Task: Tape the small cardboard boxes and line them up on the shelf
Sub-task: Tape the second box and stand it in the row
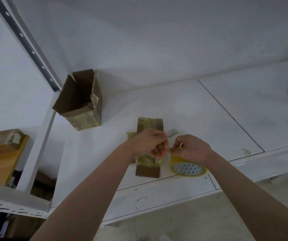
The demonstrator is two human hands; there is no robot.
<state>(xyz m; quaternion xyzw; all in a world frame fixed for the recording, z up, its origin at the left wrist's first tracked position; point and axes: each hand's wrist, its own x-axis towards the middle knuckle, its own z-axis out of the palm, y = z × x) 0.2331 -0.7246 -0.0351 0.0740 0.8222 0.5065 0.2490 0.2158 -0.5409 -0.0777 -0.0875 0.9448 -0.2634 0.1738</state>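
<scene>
Working on the white shelf (200, 108): open box (80, 101) sits back-left, closed small box (149, 129) lies at the front edge, tape roll (188, 168) just right of it. Left hand (146, 143) and right hand (193, 148) are close together, pinching a tape strip (171, 133) over the box. Keep it taut, centre on the seam, press down flat.
</scene>
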